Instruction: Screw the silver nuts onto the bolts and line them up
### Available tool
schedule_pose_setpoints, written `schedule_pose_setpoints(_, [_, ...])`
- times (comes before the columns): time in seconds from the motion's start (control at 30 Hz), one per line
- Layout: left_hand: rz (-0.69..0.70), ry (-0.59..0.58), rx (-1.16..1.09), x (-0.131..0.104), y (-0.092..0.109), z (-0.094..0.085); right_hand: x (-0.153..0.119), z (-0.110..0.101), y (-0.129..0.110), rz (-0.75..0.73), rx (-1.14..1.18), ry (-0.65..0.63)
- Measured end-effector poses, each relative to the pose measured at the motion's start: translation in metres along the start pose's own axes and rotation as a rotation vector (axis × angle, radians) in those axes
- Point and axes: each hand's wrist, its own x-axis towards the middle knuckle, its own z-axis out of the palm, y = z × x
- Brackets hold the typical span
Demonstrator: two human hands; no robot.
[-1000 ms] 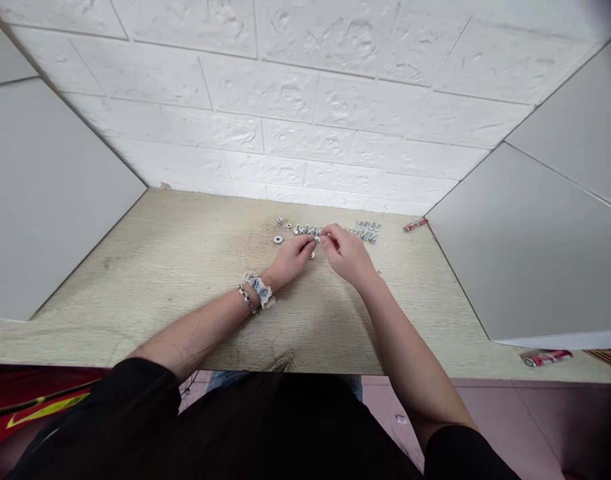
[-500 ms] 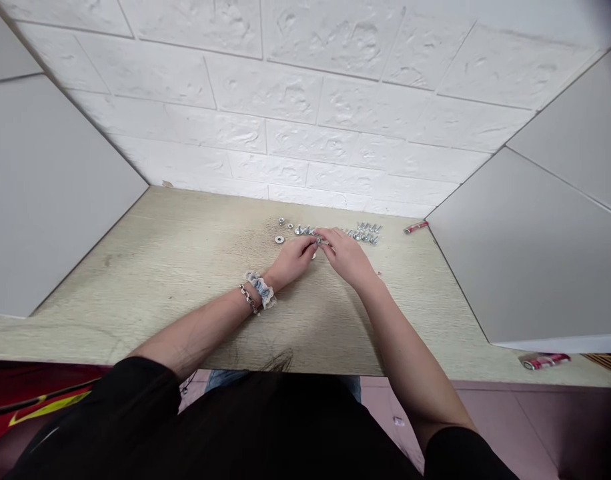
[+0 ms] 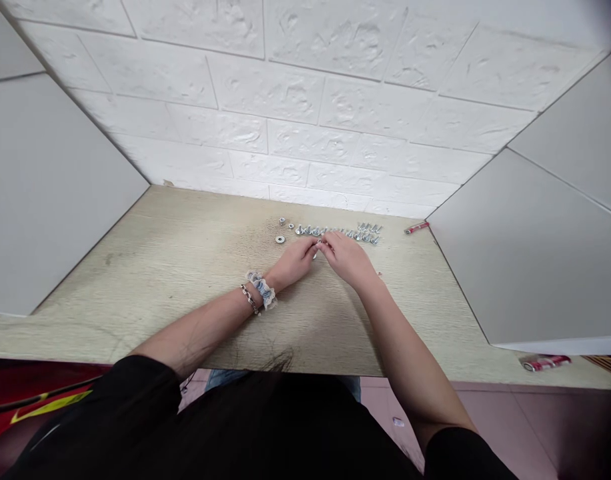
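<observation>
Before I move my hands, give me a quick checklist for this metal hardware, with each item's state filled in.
1. Small metal part in the fingers: ok, it shows where the fingertips of the left hand and right hand meet.
2. Its exact fit and angle: cannot tell, the fingers cover most of it.
3. Row of bolts fully visible: not ok, the right hand hides some.
4. Flat washer uncovered: ok, it lies beyond the left hand.
5. Chain bracelet clear of the hardware: ok, it sits on the left wrist.
6. Red cylinder clear of the hands: ok, it lies by the right panel.
</observation>
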Motion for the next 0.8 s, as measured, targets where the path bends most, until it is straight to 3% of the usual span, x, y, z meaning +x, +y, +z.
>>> schedule_pose_setpoints(0.17, [0.003,-0.015,-0.033,0.0009,0.0003,0.0002,-0.0007,-0.0015,-0.0031,0.019,0.051,0.064])
schedule_pose_setpoints(0.4, [-0.031,0.051,-0.031,-0.0007,0.0003,-0.0001,0.0000,-0.0002,-0.0020,-0.111,0.214,0.073])
schedule_pose_setpoints(0.8, [-0.007,0.029,-0.050,-0.0017,0.0046,-0.0003,-0.0001,-0.0030,-0.0028,0.055,0.119,0.058])
